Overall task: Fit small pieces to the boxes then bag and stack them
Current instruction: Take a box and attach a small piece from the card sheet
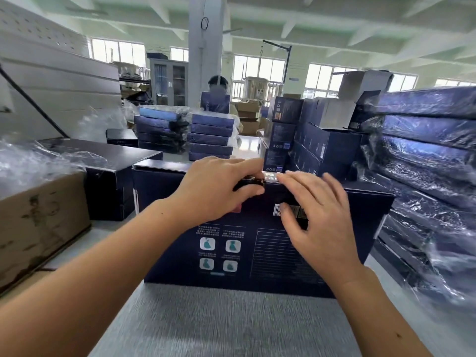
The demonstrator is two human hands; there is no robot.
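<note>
A dark navy box [231, 253] printed with icons and a barcode stands on edge on the grey table, its printed face toward me. My left hand [213, 191] curls over the box's top edge and pinches a small black piece [251, 182] there. Beside it, my right hand [316, 215] lies with fingers spread and fairly straight against the box's upper face, over the barcode label. Its fingertips reach the top edge near a small light sticker [270, 176].
Bagged navy boxes are stacked high at the right [425, 155] and in two piles at the back [185, 132]. Unbagged boxes [316, 145] stand behind. A cardboard carton [38, 222] with plastic bags sits left, by a dark flat box [110, 171]. A person sits behind the far stacks.
</note>
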